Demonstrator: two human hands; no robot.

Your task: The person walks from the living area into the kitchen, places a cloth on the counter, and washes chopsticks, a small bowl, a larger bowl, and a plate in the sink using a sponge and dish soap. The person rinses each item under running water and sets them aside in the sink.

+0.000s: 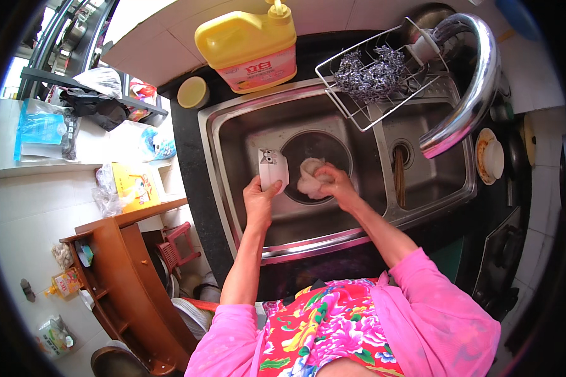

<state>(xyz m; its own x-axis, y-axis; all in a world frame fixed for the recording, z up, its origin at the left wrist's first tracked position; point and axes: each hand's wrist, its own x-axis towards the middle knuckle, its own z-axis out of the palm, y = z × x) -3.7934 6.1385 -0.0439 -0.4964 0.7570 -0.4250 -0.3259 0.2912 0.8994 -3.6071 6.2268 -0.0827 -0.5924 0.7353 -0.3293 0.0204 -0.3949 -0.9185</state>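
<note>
My left hand [260,197] grips a white bowl [274,173] by its side, tipped on edge so that its outer wall shows; a black cartoon print sits near its rim. In my right hand [337,186] is a bunched whitish cloth [310,180], pinched between thumb and fingers just right of the bowl. Bowl and cloth are apart. Both hands are over the large basin of a stainless steel sink [369,207]. Below them a round, dark-looking pan or basin [315,141] lies on the sink floor, partly hidden by the cloth and my right hand.
A wire rack [353,123] with steel wool scourers [370,75] overhangs the sink's back right. The chrome faucet [483,89] arches above the small basin, where chopsticks [399,176] stand. Behind are a yellow detergent jug [247,49] and a round tub [193,92]. Stacked dishes [490,156] sit right.
</note>
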